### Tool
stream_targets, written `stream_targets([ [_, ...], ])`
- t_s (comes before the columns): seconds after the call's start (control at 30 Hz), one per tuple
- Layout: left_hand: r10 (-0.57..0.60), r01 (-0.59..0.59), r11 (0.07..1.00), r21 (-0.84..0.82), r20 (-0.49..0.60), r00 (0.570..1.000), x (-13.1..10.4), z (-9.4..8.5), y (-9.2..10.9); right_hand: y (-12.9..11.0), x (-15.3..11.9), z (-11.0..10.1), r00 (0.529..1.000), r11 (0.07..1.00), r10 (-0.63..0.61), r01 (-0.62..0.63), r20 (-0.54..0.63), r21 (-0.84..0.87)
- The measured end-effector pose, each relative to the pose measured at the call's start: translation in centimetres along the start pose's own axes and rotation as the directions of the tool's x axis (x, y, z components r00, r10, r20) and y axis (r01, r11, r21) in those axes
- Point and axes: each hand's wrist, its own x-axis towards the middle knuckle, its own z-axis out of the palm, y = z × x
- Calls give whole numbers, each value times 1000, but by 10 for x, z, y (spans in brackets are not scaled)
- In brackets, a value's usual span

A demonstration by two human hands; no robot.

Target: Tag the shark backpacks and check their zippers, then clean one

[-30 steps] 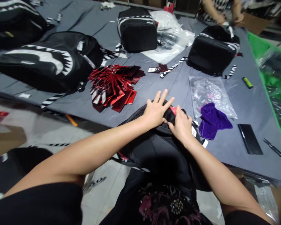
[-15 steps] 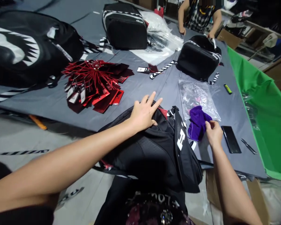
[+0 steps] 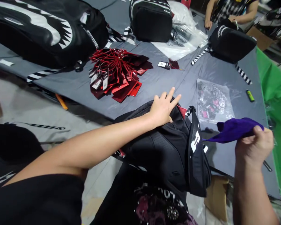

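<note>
A black backpack (image 3: pixel 159 150) lies at the table's near edge, against my body, with its strap and white lettering toward the right. My left hand (image 3: pixel 163 108) rests on top of it, fingers spread. Out to the right, my right hand (image 3: pixel 256 145) pinches a purple cloth (image 3: pixel 236 129), lifted and stretched sideways; its thin left end trails toward the backpack strap. A clear plastic bag (image 3: pixel 214 101) with small dark and pink items lies just beyond the cloth.
Red-corded hang tags (image 3: pixel 119 75) lie fanned out at left of centre. Several other black backpacks (image 3: pixel 152 26) stand farther back. A lighter (image 3: pixel 250 95) sits near the green sheet (image 3: pixel 275 75) on the right. Across the table, a person's hand (image 3: pixel 208 24) is beside another backpack.
My right hand has raised the purple cloth off the table and drawn it right, stretching it out. My left hand stays on the backpack. The view has shifted; the far-right backpack has tipped over.
</note>
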Motion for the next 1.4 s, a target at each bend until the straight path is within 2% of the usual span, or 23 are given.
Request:
stream_targets([
  [0.03,1,-1,1000,-3,-3,1000,0,0,0,-22,-6,11,997,1000,10,-8,-70,28],
  [0.07,2,-3,1000,-8,-6,1000,0,1,-1,-42,-14,25,997,1000,12,-13,-74,-12],
  [0.1,6,-6,1000,-14,-12,1000,0,1,-2,-61,-23,41,1000,998,-8,8,-2,-63],
  [0.13,12,-12,1000,-18,-21,1000,0,0,-2,-77,-33,57,991,996,-38,49,126,-81],
  [0.17,22,-22,1000,-21,-32,999,0,-1,-2,-90,-43,73,952,989,-100,126,290,-72],
  [0.2,32,-33,999,-20,-47,998,-1,-2,-2,-99,-51,87,869,975,-179,221,462,-37],
  [0.23,40,-41,999,-17,-61,997,-2,-4,-2,-106,-57,98,743,947,-259,321,617,11],
  [0.27,45,-46,999,-12,-68,997,-3,-6,-2,-109,-61,105,588,906,-318,420,744,55],
  [0.3,47,-47,999,-4,-66,997,-3,-7,-1,-111,-61,110,436,861,-332,502,836,80],
  [0.33,46,-46,999,4,-59,997,-3,-8,0,-111,-59,113,309,819,-312,566,899,89],
  [0.37,47,-46,999,13,-54,997,-2,-8,0,-111,-55,114,217,781,-281,618,935,91],
  [0.43,58,-56,998,34,-65,996,1,-7,0,-111,-47,113,105,719,-241,686,965,105],
  [0.5,74,-69,996,54,-91,993,3,-5,0,-112,-42,113,41,652,-242,747,969,132],
  [0.57,81,-74,995,67,-98,992,3,-5,0,-113,-43,114,14,590,-249,795,968,140],
  [0.67,75,-71,996,54,-82,994,2,-6,0,-113,-48,117,15,545,-203,832,979,101],
  [0.77,74,-73,997,19,-65,995,2,-7,-2,-115,-48,120,-14,552,-150,828,989,96],
  [0.87,71,-71,997,0,-43,997,2,-6,-4,-118,-45,120,-36,573,-180,808,983,135],
  [1.03,69,-70,997,-30,-41,997,2,-5,-5,-116,-45,113,-6,610,-123,789,992,80],
  [1.23,56,-56,998,-13,14,998,4,-6,-6,-110,-46,110,11,633,-169,768,986,100],
  [1.4,56,-57,998,-11,-23,998,5,-5,-5,-106,-47,110,25,629,-198,770,980,107],
])
